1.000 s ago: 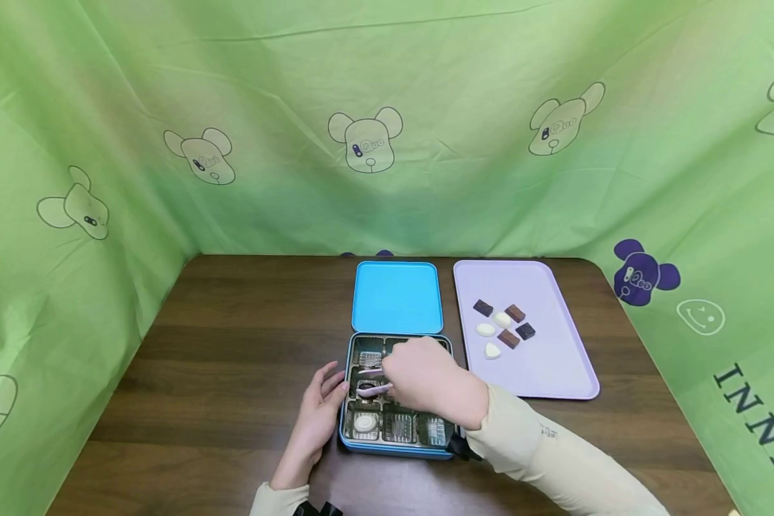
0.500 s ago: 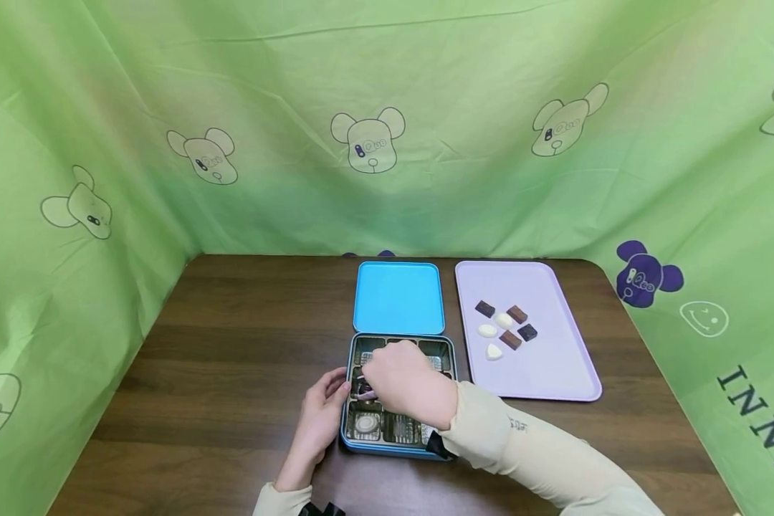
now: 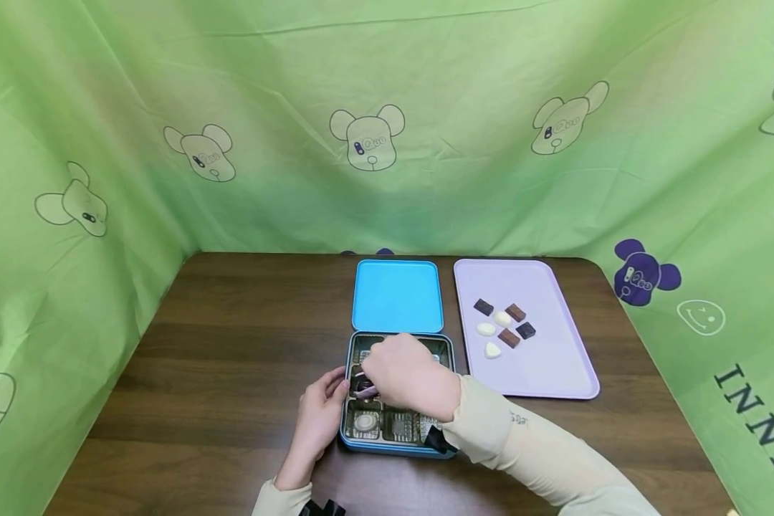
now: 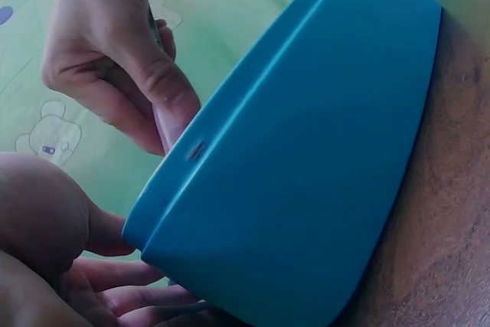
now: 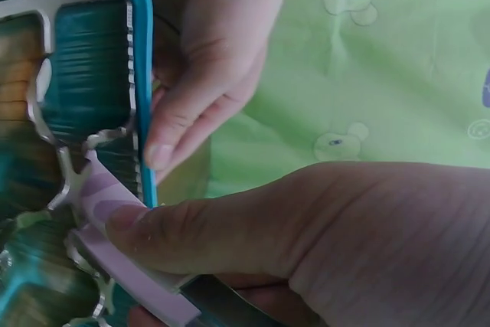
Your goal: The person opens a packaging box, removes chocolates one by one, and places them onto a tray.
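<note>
A blue hinged tin (image 3: 396, 451) with a compartmented insert stands on the table, its lid (image 3: 397, 295) folded back. My right hand (image 3: 408, 374) holds lilac-tipped tongs (image 5: 115, 220), whose tips reach down into the middle-left compartment. Something dark shows around the tips there; its shape is too small to tell. A white oval chocolate (image 3: 365, 422) sits in the front-left compartment. My left hand (image 3: 320, 412) touches the tin's left side from outside, thumb at the rim and fingers along the wall (image 4: 291, 158). My right hand hides several compartments.
Right of the tin lies a lilac tray (image 3: 557, 373) with several chocolates: white ones (image 3: 486, 330), brown blocks (image 3: 509, 338) and dark blocks (image 3: 525, 330). The wooden table (image 3: 232, 358) is bounded behind by a green printed cloth (image 3: 284, 201).
My right hand has moved left and the tongs now reach deeper into the middle-left compartment, mostly in the first half second. My left hand has stayed against the tin.
</note>
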`<state>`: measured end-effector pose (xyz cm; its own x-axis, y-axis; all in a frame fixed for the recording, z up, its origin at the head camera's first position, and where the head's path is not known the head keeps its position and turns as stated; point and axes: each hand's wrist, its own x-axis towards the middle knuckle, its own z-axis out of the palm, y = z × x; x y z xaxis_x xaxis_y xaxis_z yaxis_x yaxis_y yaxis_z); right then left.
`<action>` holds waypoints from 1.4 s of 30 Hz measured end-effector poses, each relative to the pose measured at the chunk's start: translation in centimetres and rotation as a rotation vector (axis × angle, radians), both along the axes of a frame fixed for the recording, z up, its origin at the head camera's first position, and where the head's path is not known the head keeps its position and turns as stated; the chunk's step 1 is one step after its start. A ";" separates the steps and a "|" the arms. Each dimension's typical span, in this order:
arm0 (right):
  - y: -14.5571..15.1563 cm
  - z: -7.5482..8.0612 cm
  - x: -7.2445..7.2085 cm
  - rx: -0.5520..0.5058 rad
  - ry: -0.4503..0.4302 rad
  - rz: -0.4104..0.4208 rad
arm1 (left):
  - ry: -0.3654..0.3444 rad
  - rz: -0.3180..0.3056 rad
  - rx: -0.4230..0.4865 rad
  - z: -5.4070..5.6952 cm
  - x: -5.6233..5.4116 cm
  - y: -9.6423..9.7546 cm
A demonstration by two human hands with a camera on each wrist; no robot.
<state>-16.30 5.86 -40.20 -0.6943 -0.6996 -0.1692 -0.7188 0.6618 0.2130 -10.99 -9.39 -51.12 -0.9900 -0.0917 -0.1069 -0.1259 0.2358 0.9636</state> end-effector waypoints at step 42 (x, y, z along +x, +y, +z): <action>8.2 6.5 0.2 -0.201 0.061 -0.191 | 0.013 0.110 -0.201 0.1 0.5 0.4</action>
